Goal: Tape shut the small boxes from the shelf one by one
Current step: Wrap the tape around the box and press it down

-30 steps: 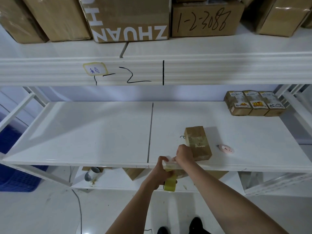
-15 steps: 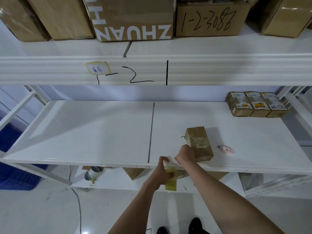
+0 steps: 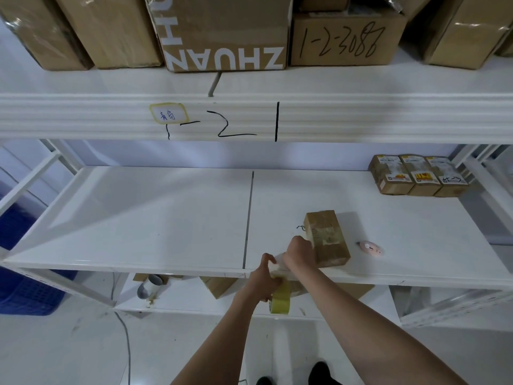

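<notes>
A small brown box [image 3: 327, 237] lies near the front edge of the white shelf [image 3: 166, 218], right of its centre seam. My left hand [image 3: 265, 279] grips a yellowish roll of tape [image 3: 281, 300] just below the shelf edge. My right hand [image 3: 299, 252] is curled against the box's left side and pinches the pulled-out strip of clear tape [image 3: 277, 266] that runs from the roll. Three more small labelled boxes [image 3: 417, 176] stand side by side at the shelf's back right.
A small pink cutter [image 3: 370, 247] lies just right of the box. Large cartons [image 3: 222, 31] fill the upper shelf. A blue crate [image 3: 25, 293] stands on the floor at left. Boxes and a tape roll [image 3: 150, 286] sit on the lower shelf.
The hands have hardly moved; the tape roll hangs slightly lower under the shelf edge. The view has shifted a little.
</notes>
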Motion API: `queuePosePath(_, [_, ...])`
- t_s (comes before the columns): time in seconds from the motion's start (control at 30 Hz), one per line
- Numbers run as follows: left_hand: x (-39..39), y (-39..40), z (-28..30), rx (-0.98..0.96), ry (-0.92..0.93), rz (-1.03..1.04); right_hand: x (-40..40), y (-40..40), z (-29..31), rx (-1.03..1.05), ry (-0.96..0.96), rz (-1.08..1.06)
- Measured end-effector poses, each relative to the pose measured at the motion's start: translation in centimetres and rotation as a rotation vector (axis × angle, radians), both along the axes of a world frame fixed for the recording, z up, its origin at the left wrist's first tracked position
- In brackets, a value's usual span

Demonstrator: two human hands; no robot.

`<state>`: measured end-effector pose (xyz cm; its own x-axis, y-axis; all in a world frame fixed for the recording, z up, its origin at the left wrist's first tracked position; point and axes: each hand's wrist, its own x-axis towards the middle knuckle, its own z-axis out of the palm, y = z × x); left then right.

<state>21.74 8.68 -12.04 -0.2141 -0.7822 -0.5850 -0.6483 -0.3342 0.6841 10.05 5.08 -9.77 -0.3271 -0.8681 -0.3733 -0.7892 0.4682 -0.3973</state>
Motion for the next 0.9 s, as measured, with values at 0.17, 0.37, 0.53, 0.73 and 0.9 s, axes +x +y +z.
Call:
queuePosePath(0.17, [0.8, -1.0, 1.8, -0.068, -0.231, -0.143, -0.6, 0.8, 1.9, -0.294, -0.014, 0.023])
queuePosePath(0.37, [-1.5, -3.2, 4.2, -0.151, -0.281, -0.153, -5.3, 0.7, 4.2, -0.438, 0.066, -0.087])
queuePosePath(0.53, [-4.9, -4.3, 5.3, -0.023, 0.017, 0.038, -9.8, 0.8, 4.1, -0.327, 0.087, -0.172])
queuePosePath(0.73, [-7.5, -5.3, 4.9, 0.052, 0.257, 0.273, -13.1, 0.4, 2.8, -0.18, -0.019, -0.169])
queuePosePath(0.9, [-8.9, -6.1, 4.1, 0.088, 0.305, 0.38, -14.5, -0.3, 1.5, -0.092, -0.127, -0.142])
